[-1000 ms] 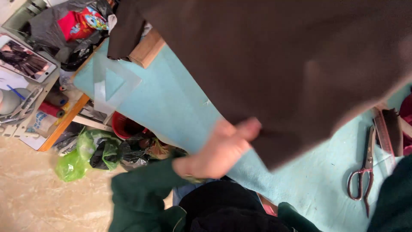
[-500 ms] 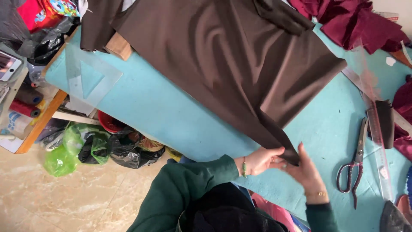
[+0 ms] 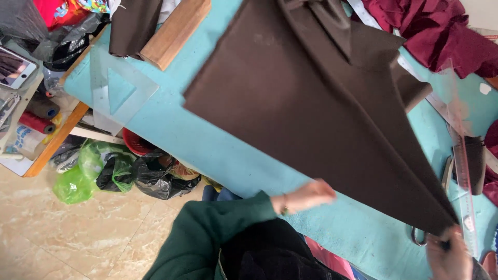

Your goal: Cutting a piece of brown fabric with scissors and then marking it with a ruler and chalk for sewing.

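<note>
Head view: right hand [image 3: 450, 256] pinches smooth brown cloth [image 3: 321, 103] corner; left hand [image 3: 306, 196] flat.

Phone [image 3: 15, 67], lit screen, rectangular, light-rimmed: left of table [image 3: 218, 150]. Green bag [image 3: 78, 176] and black bags [image 3: 155, 179] below table edge.

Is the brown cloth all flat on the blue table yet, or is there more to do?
Not flat yet. Done: the brown cloth is folded double, its far end resting on the blue table. In hand: the right hand pinches the near corner and pulls it taut, lifted off the table; the left hand is at the near edge. Left: the near part is not lying down, and the scissors sit untouched.
</note>
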